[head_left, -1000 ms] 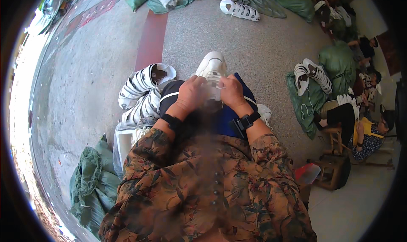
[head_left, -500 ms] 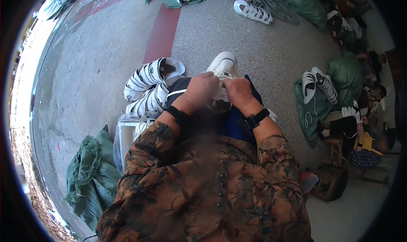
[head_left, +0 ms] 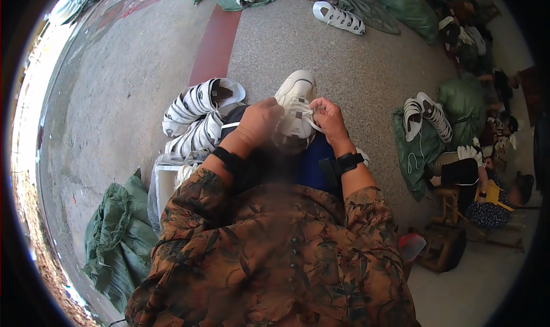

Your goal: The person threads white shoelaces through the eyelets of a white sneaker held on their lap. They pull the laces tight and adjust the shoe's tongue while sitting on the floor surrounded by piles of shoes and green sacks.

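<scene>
A white sneaker (head_left: 297, 88) rests on my lap with its toe pointing away from me. A white shoelace (head_left: 307, 116) crosses its upper and loops toward the right side. My right hand (head_left: 330, 122) pinches that lace between thumb and fingers, just off the shoe's right edge. Against the shoe's left side, my left hand (head_left: 260, 121) is closed with curled fingers; what they grip is hidden and slightly blurred. Both wrists wear dark bands.
Stacked white shoe uppers (head_left: 192, 106) lie left of my knees, above a box (head_left: 164, 192) wrapped in plastic. A green sack (head_left: 123, 229) slumps lower left. More uppers (head_left: 427, 118) sit on green cloth at right, near a seated person (head_left: 495, 204). Another strip of uppers (head_left: 339, 18) lies ahead.
My hands have drawn apart, the right one lifting off the shoe with the lace and the left shifting to its left edge. More of the laced upper now shows.
</scene>
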### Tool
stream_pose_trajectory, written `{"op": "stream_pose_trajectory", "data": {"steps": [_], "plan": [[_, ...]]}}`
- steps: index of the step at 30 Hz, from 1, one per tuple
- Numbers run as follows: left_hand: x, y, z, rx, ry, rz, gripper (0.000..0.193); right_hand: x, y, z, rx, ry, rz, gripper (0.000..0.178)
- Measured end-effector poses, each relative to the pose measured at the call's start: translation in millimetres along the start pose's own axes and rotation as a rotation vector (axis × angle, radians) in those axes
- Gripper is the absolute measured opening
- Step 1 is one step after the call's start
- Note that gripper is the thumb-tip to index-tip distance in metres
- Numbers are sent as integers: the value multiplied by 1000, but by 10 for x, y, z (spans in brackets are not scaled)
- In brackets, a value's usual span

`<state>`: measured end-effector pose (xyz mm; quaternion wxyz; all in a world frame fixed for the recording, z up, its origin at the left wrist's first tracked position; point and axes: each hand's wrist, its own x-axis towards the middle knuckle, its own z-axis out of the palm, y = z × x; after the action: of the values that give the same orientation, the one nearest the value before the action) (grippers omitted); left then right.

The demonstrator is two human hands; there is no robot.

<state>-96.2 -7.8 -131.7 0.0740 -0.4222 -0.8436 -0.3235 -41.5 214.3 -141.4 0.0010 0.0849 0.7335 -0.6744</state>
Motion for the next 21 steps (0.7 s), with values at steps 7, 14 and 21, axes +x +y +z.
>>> {"op": "stream_pose_trajectory", "data": {"steps": [7,14,21], "plan": [[-7,-11,28,-42,34,-39,7,-11,-181,-1,-173,-140,13,13],[27,-12,8,22,48,-68,3,124,-277,71,-591,-128,65,13],[95,-56,-138,168,300,-122,5,34,-239,217,-980,-1,-162,13]]}}
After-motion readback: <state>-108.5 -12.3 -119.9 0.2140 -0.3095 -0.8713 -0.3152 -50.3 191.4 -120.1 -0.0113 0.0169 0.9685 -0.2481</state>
